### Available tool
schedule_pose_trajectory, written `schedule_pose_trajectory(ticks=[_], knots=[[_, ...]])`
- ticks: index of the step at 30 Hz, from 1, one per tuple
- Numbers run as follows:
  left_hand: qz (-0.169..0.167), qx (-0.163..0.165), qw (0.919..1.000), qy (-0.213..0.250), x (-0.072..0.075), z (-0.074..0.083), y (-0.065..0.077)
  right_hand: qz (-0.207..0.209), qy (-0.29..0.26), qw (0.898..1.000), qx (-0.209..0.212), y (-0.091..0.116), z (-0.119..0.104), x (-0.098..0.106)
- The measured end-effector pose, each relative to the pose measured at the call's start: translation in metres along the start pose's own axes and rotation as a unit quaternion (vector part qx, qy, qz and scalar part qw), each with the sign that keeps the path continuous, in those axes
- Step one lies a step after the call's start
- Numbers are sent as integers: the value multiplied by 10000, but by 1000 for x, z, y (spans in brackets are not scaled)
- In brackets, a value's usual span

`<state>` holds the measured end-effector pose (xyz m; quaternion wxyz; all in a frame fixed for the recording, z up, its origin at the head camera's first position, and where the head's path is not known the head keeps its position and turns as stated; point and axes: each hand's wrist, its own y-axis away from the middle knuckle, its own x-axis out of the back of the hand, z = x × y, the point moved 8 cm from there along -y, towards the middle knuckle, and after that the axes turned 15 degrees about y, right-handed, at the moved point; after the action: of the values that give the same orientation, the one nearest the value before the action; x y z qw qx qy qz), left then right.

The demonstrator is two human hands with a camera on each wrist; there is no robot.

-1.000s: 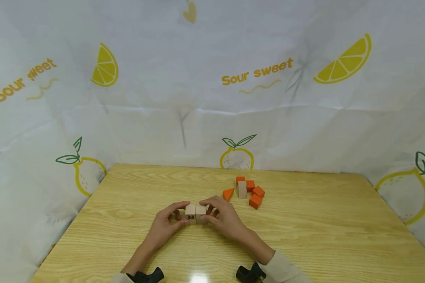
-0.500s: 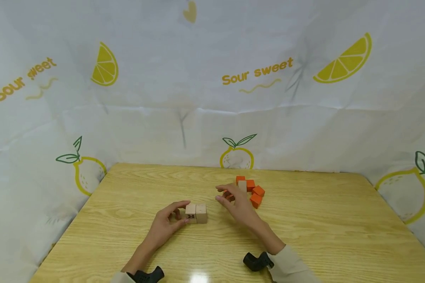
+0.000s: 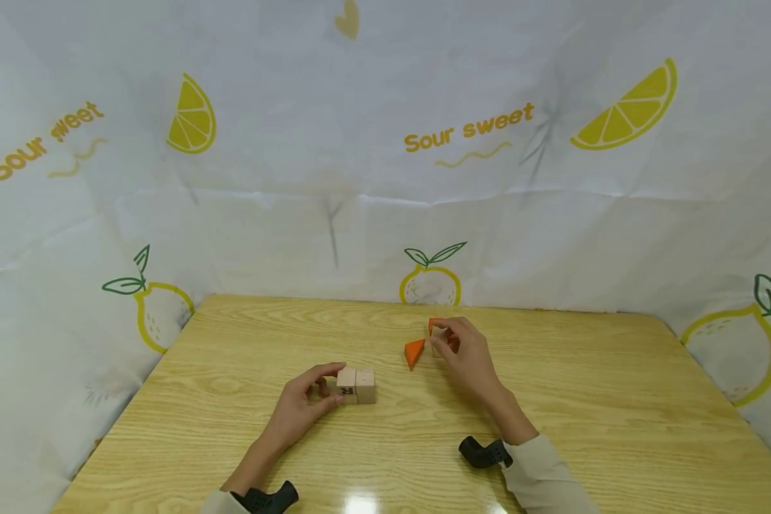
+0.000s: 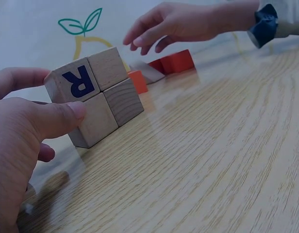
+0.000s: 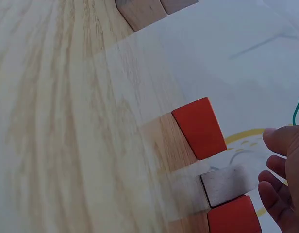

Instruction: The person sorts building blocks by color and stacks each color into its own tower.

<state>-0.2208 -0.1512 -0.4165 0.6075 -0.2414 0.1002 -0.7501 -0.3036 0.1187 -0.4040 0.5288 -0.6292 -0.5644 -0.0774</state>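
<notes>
Several wooden cubes (image 4: 123,102) stand stacked two high and two wide at the table's middle. A dark letter R marks the upper left cube (image 4: 81,80). My left hand (image 3: 302,401) pinches this left side of the stack, thumb on the front and index finger behind. My right hand (image 3: 474,357) hovers over a plain wooden block (image 5: 227,185), fingers loosely bent and apart from it in the right wrist view. Left of that block sits an orange triangular block (image 3: 414,353). The right hand mostly hides the red-orange blocks behind it in the head view.
Beyond the wooden block lie red-orange blocks (image 4: 181,61), close together. The wood-grain table (image 3: 231,335) ends at a white lemon-print cloth (image 3: 308,235) hanging at its back and sides. Black wrist mounts (image 3: 482,453) sit at both sleeves.
My right hand has let go of the stack's right side and moved right and back to the plain wooden block. The left hand has kept its pinch, and the stack has stayed in place.
</notes>
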Motion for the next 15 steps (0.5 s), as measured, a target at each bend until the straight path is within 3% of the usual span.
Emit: schedule_pose_trajectory(ticks=[7,15], knots=[[-26,80,10000,-17,0,-4,0,32,326,9995,-23,1,7,1],[-3,122,9999,47,3,-36,3,-281,438,9986,-57,5,8,-8]])
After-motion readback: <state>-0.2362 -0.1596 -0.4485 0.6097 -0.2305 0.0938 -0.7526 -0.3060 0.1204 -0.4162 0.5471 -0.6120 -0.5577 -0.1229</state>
